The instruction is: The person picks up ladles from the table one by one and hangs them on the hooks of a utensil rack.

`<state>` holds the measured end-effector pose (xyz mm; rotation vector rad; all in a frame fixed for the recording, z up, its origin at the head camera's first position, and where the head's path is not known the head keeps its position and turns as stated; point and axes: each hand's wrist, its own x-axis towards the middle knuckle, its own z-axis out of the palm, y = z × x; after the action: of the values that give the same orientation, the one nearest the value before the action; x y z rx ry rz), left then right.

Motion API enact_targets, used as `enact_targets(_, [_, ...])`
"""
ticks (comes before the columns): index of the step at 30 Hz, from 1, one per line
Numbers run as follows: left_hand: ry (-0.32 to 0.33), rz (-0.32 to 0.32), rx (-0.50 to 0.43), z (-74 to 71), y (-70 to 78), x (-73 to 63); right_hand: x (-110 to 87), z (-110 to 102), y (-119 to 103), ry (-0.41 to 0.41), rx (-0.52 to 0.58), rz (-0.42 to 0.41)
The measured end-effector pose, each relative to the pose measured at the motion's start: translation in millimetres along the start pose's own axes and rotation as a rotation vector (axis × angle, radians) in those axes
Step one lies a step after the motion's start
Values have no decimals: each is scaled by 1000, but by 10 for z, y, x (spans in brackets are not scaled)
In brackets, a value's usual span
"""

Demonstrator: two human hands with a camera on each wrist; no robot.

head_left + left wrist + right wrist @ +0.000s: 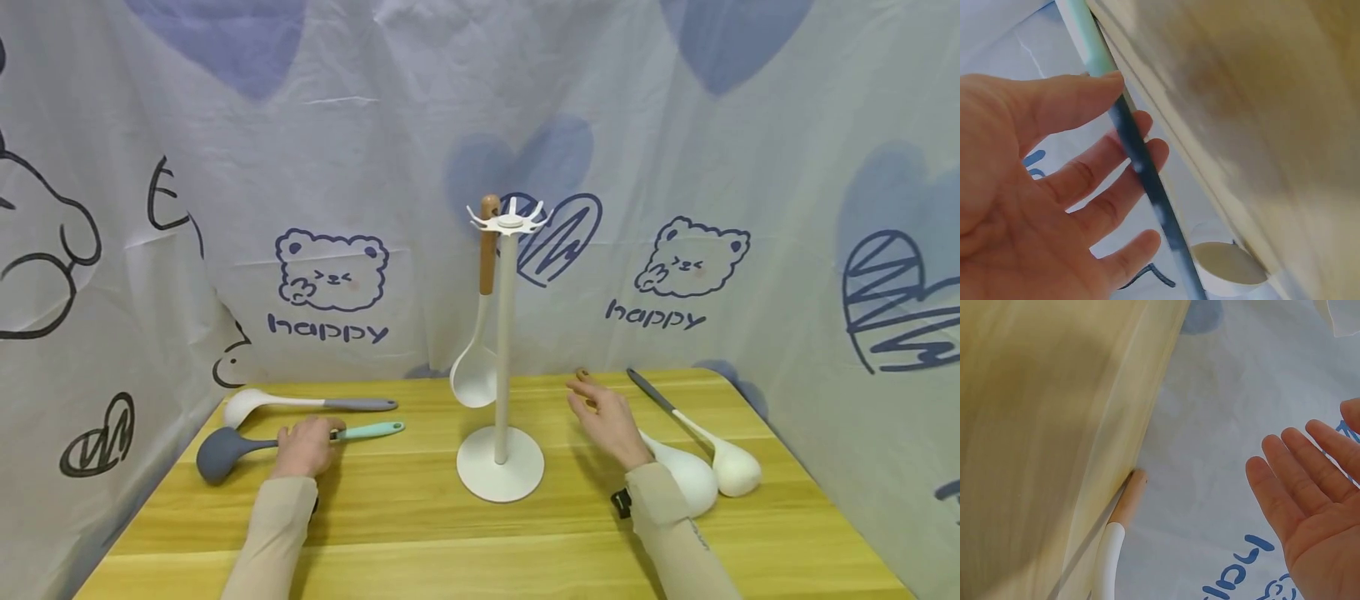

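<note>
My left hand [306,448] pinches a dark grey-blue ladle [217,456] with a mint-green handle end [372,431], lying along the left of the table. In the left wrist view the thumb lies over the handle [1124,122], with fingers behind it. My right hand [609,421] is spread over a white ladle [688,477] with a wooden handle end [1130,499], holding nothing. At mid-table rises a white stand [501,479] topped with a ring of hooks. A white ladle [474,379] with a wooden handle hangs from its left side, bowl down.
Behind the left hand lies a white ladle [251,404] with a grey handle. At far right is another white ladle [735,469] with a dark grey handle. A printed cloth [420,292] hangs around the wooden table [405,542] at back and sides.
</note>
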<state>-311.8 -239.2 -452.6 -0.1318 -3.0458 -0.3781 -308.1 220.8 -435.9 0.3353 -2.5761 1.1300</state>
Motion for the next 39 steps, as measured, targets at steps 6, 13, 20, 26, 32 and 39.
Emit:
enact_targets(6, [-24,8,-10,-2,-16,6,-10,30,-6,-43,-19,-6])
enact_targets(13, [-27,59,-49,-11,-15,35,-10,60,25,-65,-55,1])
enact_targets(20, [-15,84,-56,-16,-13,26,-13,81,40,-81,-66,-21])
enact_targets(26, [18,127,-50,-19,25,50,-32,70,-8,-95,-52,-4])
enact_targets(32, [86,152,-99,-72,116,55,-23,63,-77,-100,-23,3])
enact_targets(39, [288,226,-152,-248,229,20,-17,37,-188,-71,31,-22])
